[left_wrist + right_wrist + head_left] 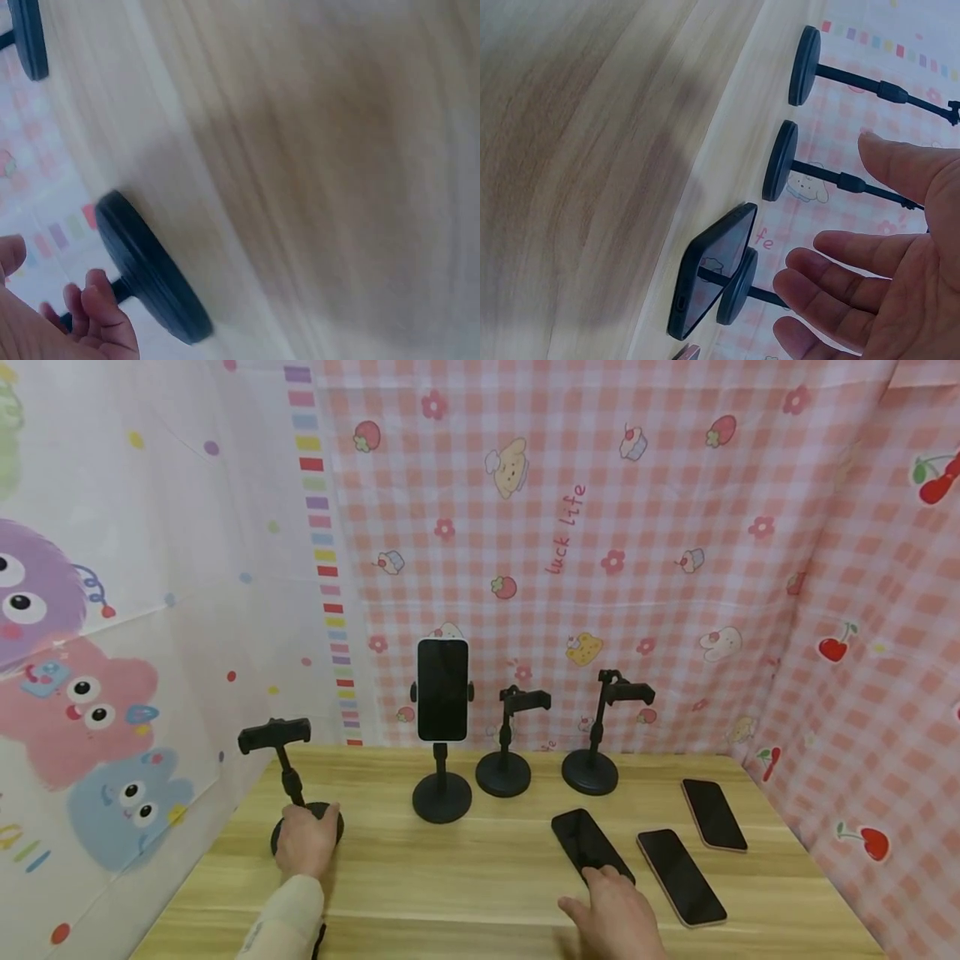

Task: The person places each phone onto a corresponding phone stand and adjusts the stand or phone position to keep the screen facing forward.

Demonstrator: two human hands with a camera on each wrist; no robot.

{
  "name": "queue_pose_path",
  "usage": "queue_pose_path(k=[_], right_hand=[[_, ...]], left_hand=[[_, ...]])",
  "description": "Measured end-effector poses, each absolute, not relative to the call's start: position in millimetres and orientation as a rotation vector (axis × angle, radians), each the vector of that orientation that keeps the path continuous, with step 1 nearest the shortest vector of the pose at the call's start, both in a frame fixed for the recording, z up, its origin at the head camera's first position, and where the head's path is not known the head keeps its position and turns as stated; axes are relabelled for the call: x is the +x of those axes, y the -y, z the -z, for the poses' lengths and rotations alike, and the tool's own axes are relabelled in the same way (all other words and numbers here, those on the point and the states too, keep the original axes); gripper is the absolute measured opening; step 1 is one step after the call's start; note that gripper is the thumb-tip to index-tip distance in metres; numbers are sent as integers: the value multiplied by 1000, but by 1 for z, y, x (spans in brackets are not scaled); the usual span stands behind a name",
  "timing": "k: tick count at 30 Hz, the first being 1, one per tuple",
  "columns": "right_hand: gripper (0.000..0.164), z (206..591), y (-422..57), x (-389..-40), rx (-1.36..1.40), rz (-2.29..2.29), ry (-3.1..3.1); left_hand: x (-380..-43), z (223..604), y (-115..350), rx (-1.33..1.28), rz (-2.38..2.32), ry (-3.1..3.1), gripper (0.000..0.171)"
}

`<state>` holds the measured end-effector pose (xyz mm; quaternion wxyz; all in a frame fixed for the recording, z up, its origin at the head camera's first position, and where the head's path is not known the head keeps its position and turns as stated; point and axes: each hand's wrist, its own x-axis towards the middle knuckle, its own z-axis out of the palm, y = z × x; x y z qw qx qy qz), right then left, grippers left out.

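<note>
My left hand (307,842) is at the base of the leftmost black phone stand (287,777). In the left wrist view its loosely bent fingers (101,304) overlap the stand's pole, with the thumb spread apart. The stand's empty clamp (274,735) is at the top. My right hand (617,917) hovers by the near end of a black phone (588,843) lying screen up on the table. The right wrist view shows that hand's fingers (840,277) spread and loosely bent, apart from the phone (714,274).
An upright phone (442,689) sits in the clamp of a second stand (442,797). Two stands with empty clamps, one shorter (503,772) and one taller (590,771), are to its right. Two pink-edged phones, one nearer (681,877) and one farther (714,814), lie at right.
</note>
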<state>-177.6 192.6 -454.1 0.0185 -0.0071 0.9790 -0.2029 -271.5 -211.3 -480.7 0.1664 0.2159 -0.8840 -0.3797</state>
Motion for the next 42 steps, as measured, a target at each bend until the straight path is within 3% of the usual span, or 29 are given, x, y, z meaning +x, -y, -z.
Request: queue_pose_path(k=[11,23,42], right_hand=[[62,455,-191,-179,-22,625,-3043],[62,455,-191,-178,-44,621,-3058],[63,454,-190,-178,-26,612,-3046]], left_hand=[[-282,479,223,694,1108,2371,85],[-281,471,227,612,1058,2301,45],[-280,475,201,425,975,2337,33]])
